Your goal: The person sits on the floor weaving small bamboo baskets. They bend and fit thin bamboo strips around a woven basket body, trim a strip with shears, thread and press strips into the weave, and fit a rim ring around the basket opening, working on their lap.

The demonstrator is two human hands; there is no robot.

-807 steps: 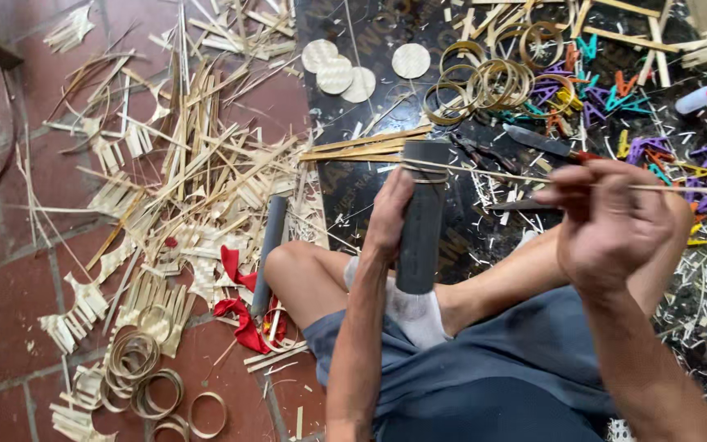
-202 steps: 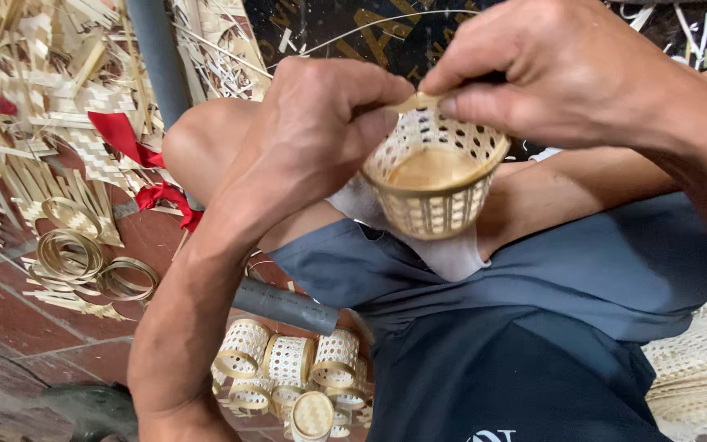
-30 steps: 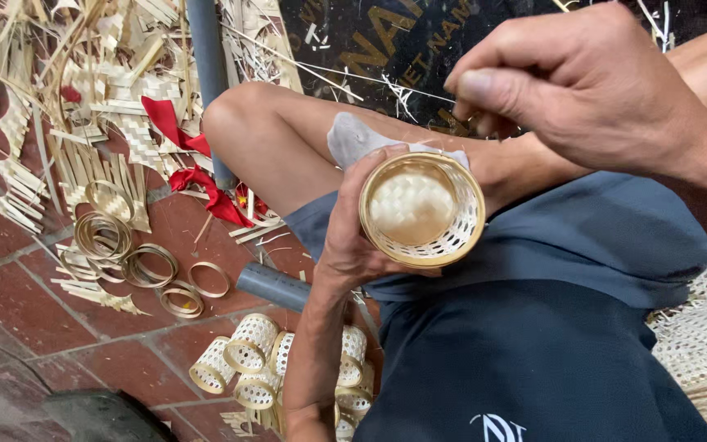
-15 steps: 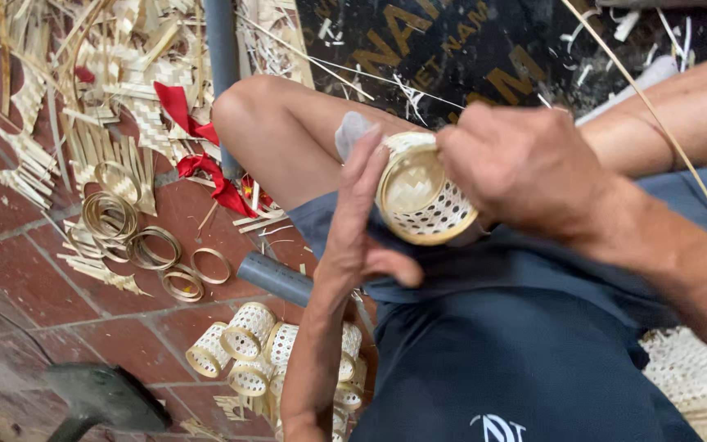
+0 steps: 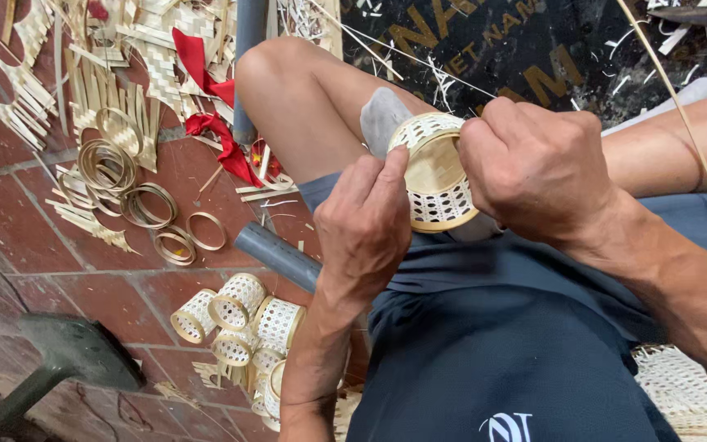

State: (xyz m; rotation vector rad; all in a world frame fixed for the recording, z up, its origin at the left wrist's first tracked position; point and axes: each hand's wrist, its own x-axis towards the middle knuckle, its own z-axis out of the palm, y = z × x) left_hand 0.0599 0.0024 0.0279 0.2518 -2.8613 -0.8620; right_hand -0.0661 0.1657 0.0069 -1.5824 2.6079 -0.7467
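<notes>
- While the person sits on the red tile floor (image 5: 51, 270), one small woven basket (image 5: 435, 176) is held between both hands above the lap, near the raised knee (image 5: 288, 74).
- Left hand (image 5: 366, 229): fingers curl upward and grasp the basket's left side; the thumb tip presses on the rim. The forearm rises from the near edge of the view.
- Right hand (image 5: 538, 168): fingers wrap over the basket's right side in a closed grip, knuckles facing up. The forearm runs to the near right corner.
- Basket orientation: tipped on its side, with its solid pale inside facing left and its open-weave wall showing below.
- One thin bamboo strip (image 5: 681, 123) runs from the far edge down past the right wrist; whether it joins the basket cannot be told.
- Finished baskets (image 5: 243, 323): at least six lie clustered on the floor, near left of the left forearm.
- One grey pipe (image 5: 276, 254) lies between that cluster and the leg.
- Bamboo rings (image 5: 137, 200): roughly seven or more lie loose on the tiles at left; overlap prevents an exact count.
- Red ribbon (image 5: 206, 98): one twisted length lies among the bamboo offcuts (image 5: 108, 74) at far left.
- One dark mat (image 5: 550, 49) covers the far right floor.
- One woven panel (image 5: 681, 389) lies at the near right edge.
</notes>
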